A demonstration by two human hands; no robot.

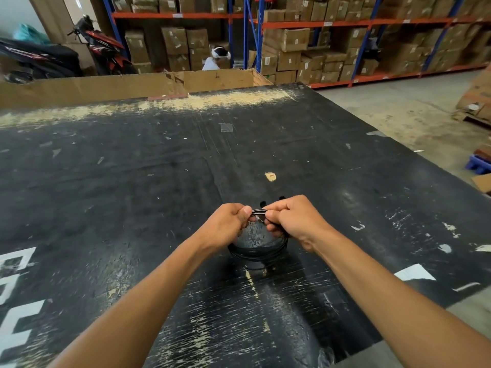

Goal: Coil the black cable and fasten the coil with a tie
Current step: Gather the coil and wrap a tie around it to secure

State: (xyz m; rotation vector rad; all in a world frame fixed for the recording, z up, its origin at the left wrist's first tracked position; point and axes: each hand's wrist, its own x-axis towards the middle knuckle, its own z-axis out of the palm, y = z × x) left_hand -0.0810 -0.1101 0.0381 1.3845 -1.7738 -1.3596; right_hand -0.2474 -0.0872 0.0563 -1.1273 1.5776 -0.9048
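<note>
The black cable point(256, 252) is wound into a round coil of several loops, held up just above the black table point(132, 181). My left hand point(229, 224) pinches the top of the coil from the left. My right hand point(293, 220) grips the same top part from the right, thumbs almost meeting. Two short black ends point(271, 201) stick up behind my right fingers; whether they belong to a tie or to the cable I cannot tell. The lower half of the coil hangs free between my wrists.
The worn black table has a cardboard wall point(106, 86) along its far edge. Shelves of cardboard boxes point(332, 43) stand behind. A person point(216, 58) sits beyond the wall, and motorbikes point(101, 46) are parked at far left. Bare concrete floor point(398, 107) lies to the right.
</note>
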